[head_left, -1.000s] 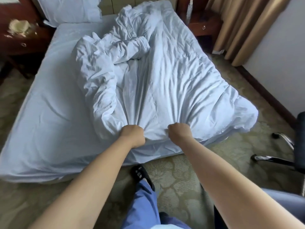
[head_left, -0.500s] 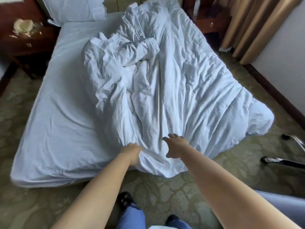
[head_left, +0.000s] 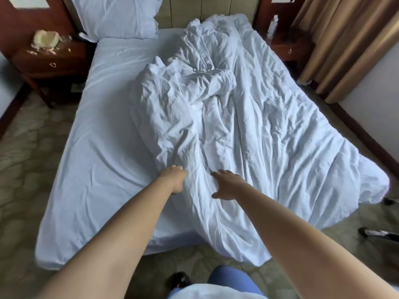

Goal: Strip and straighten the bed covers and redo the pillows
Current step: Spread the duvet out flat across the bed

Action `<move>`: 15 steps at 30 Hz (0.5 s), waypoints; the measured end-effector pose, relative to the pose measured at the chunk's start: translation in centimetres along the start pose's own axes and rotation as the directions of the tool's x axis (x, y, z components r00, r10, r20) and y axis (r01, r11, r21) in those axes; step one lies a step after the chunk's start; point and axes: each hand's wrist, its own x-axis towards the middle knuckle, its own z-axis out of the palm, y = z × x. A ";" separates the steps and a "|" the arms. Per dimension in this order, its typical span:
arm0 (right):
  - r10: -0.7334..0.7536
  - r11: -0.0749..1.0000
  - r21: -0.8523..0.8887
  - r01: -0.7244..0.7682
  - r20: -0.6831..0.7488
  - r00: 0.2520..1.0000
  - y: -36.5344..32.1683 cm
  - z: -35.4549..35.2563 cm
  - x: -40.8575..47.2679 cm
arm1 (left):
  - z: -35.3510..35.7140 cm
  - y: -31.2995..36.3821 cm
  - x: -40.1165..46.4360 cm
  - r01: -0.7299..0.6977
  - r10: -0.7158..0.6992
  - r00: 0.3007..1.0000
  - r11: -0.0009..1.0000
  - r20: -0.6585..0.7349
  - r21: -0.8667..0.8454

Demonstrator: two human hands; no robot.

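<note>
One crumpled white duvet [head_left: 248, 126] on frame centre-right, hanging off bed foot. One white pillow [head_left: 116, 17] upper left. Two hands: left hand [head_left: 173, 180] fingers clenched in duvet fabric; right hand [head_left: 226, 183] fingers spread apart, flat on duvet

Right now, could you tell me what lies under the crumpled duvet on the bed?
The duvet lies on the fitted sheet, which shows bare to its left. Whatever else is beneath its bunched folds is covered. Its near edge hangs over the foot, toward the carpet.
</note>
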 end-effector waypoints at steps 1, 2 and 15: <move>0.004 1.000 0.006 -0.004 -0.001 1.000 -0.4 -0.3 0.5 | -0.5 -0.6 0.3 -0.011 0.011 1.000 1.000 -0.002 0.017; 0.010 1.000 0.014 -0.010 0.000 1.000 -0.7 -0.6 1.1 | -0.8 -1.1 0.7 -0.021 0.021 1.000 0.999 -0.001 0.033; 0.104 0.967 0.216 -0.137 0.158 0.982 -1.1 -2.7 17.3 | -6.1 -5.7 13.6 -0.153 0.160 0.987 0.948 -0.004 0.278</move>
